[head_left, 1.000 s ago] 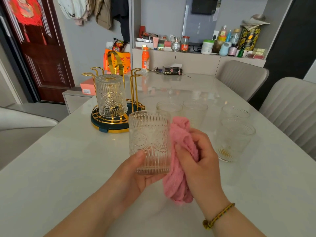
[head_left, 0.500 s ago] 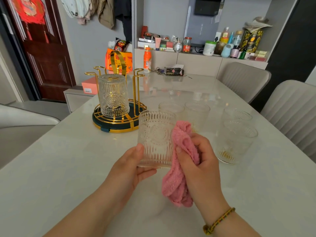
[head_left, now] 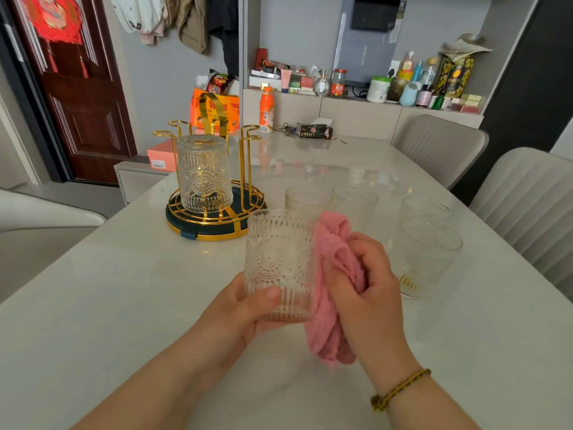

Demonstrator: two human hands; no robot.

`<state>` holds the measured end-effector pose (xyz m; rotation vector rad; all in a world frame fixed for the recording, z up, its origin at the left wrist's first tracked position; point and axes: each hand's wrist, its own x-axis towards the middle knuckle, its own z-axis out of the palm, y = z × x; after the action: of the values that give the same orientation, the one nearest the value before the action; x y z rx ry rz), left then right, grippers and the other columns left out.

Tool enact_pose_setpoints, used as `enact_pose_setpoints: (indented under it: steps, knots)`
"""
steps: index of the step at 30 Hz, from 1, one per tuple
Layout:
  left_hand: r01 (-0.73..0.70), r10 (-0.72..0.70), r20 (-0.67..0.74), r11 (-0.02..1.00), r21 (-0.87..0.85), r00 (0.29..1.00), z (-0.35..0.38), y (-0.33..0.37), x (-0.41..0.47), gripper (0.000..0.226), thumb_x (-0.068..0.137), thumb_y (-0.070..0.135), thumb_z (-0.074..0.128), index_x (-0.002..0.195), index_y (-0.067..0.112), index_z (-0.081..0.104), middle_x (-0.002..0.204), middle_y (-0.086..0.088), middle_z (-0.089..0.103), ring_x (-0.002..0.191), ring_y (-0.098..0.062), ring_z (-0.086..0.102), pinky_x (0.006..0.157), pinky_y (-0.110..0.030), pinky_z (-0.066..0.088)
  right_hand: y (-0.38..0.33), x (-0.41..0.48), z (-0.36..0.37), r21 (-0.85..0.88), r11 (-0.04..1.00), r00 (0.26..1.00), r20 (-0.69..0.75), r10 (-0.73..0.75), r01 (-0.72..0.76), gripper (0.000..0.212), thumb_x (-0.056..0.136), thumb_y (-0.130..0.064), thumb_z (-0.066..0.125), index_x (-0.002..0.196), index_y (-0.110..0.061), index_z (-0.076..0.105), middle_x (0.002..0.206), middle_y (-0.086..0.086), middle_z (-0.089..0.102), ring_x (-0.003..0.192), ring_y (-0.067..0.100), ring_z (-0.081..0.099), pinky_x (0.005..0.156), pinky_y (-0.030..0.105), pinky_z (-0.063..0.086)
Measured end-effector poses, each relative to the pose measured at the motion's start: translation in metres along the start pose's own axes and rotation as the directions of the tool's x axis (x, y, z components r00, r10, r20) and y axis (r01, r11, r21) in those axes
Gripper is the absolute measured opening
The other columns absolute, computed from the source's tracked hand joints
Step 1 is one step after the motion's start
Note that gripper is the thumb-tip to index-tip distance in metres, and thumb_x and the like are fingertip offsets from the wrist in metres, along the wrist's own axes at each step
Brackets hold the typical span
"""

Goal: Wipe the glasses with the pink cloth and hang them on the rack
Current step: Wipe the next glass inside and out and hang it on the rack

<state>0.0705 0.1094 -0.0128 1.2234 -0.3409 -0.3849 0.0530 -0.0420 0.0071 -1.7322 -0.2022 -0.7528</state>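
My left hand point(head_left: 245, 308) grips an embossed clear glass point(head_left: 279, 262) near its base, upright above the table. Against the glass's right side my right hand point(head_left: 366, 290) presses a bunched pink cloth point(head_left: 335, 274), fingers curled around it. The gold rack point(head_left: 214, 218) with a dark round base stands to the back left; one glass point(head_left: 203, 173) hangs upside down on a peg. Several more glasses stand upright on the table: two behind the cloth point(head_left: 355, 201) and two at the right point(head_left: 426, 256).
The white marble table point(head_left: 108, 305) runs away from me. An orange bottle point(head_left: 266, 110) and a dark packet point(head_left: 314, 131) sit at its far end. Grey chairs point(head_left: 524, 200) line the right side; a cluttered shelf lies behind.
The held glass has been turned a little in my left hand while the cloth stays pressed on its right side. The view has shifted slightly.
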Motion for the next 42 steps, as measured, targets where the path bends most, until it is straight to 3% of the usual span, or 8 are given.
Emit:
enact_pose_setpoints:
  steps: [3, 11, 19, 26, 30, 34, 38, 42]
  knots:
    - [-0.001, -0.006, -0.059, 0.994, -0.108, 0.998, -0.005, 0.001, 0.002, 0.103, 0.025, 0.057, 0.085, 0.114, 0.012, 0.058, 0.106, -0.01, 0.071, 0.095, -0.022, 0.068, 0.075, -0.028, 0.057, 0.005, -0.005, 0.005, -0.03, 0.998, 0.993, 0.105, 0.058, -0.055, 0.009, 0.066, -0.021, 0.059, 0.067, -0.026, 0.051, 0.089, -0.006, 0.054, 0.078, -0.003, 0.051, 0.067, 0.005, 0.038]
    - [0.012, -0.011, -0.008, 0.999, 0.046, 1.0, -0.003, 0.001, 0.002, 0.101, 0.036, 0.058, 0.083, 0.121, 0.012, 0.053, 0.111, -0.01, 0.068, 0.099, -0.023, 0.066, 0.081, -0.031, 0.055, -0.005, -0.009, 0.009, -0.191, 0.929, 0.948, 0.097, -0.304, 0.317, 0.017, 0.065, -0.019, 0.052, 0.08, -0.027, 0.049, 0.108, -0.015, 0.041, 0.093, -0.018, 0.043, 0.07, -0.003, 0.036]
    - [0.008, -0.014, -0.042, 0.989, -0.145, 0.999, -0.003, 0.001, 0.003, 0.11, 0.025, 0.055, 0.087, 0.12, 0.01, 0.053, 0.106, -0.01, 0.07, 0.094, -0.022, 0.068, 0.072, -0.027, 0.057, 0.004, -0.007, 0.008, 0.009, 0.995, 0.994, 0.057, 0.096, -0.096, 0.009, 0.064, -0.035, 0.058, 0.067, -0.028, 0.053, 0.086, -0.008, 0.054, 0.077, -0.001, 0.052, 0.067, 0.006, 0.038]
    - [0.004, -0.004, -0.042, 1.0, 0.004, 0.999, -0.002, 0.001, 0.002, 0.115, 0.029, 0.062, 0.082, 0.125, 0.008, 0.05, 0.113, -0.012, 0.067, 0.101, -0.025, 0.065, 0.083, -0.033, 0.055, -0.01, -0.01, 0.008, -0.177, 0.949, 0.965, 0.078, -0.249, 0.259, 0.013, 0.063, -0.022, 0.052, 0.075, -0.027, 0.05, 0.103, -0.013, 0.044, 0.091, -0.018, 0.045, 0.069, -0.003, 0.035]
    - [0.001, 0.0, 0.017, 1.0, -0.025, 1.0, 0.002, 0.002, -0.001, 0.11, 0.035, 0.059, 0.083, 0.125, 0.007, 0.049, 0.115, -0.011, 0.067, 0.105, -0.025, 0.064, 0.082, -0.031, 0.055, -0.009, -0.003, 0.002, -0.025, 1.0, 0.999, -0.047, -0.006, 0.005, 0.009, 0.066, -0.023, 0.06, 0.066, -0.028, 0.054, 0.093, -0.011, 0.053, 0.081, -0.012, 0.051, 0.069, 0.002, 0.039]
    - [-0.014, 0.014, -0.006, 0.994, -0.105, 1.0, 0.0, 0.004, 0.0, 0.089, 0.03, 0.058, 0.084, 0.106, 0.015, 0.067, 0.107, -0.007, 0.07, 0.098, -0.019, 0.067, 0.072, -0.023, 0.055, -0.002, -0.006, 0.007, 0.146, 0.946, 0.957, 0.037, 0.288, -0.29, 0.015, 0.08, -0.015, 0.063, 0.069, -0.023, 0.057, 0.067, -0.007, 0.061, 0.055, 0.0, 0.052, 0.052, 0.013, 0.044]
    - [0.0, -0.001, -0.038, 0.999, -0.044, 0.999, -0.005, 0.003, 0.001, 0.061, 0.028, 0.058, 0.08, 0.082, 0.031, 0.076, 0.097, 0.004, 0.073, 0.093, -0.012, 0.067, 0.071, -0.016, 0.054, -0.005, -0.008, 0.007, 0.211, 0.925, 0.949, 0.061, 0.309, -0.314, 0.019, 0.081, -0.005, 0.059, 0.074, -0.022, 0.055, 0.057, -0.016, 0.06, 0.052, -0.003, 0.052, 0.051, 0.012, 0.044]
    - [-0.01, 0.014, -0.058, 0.998, 0.058, 0.998, -0.003, 0.004, -0.001, 0.085, 0.037, 0.063, 0.078, 0.107, 0.018, 0.065, 0.106, 0.0, 0.071, 0.1, -0.013, 0.066, 0.085, -0.023, 0.053, -0.006, -0.009, 0.007, 0.196, 0.942, 0.962, 0.069, 0.265, -0.274, 0.011, 0.076, -0.022, 0.062, 0.082, -0.028, 0.055, 0.072, -0.016, 0.065, 0.063, -0.006, 0.057, 0.058, 0.009, 0.045]
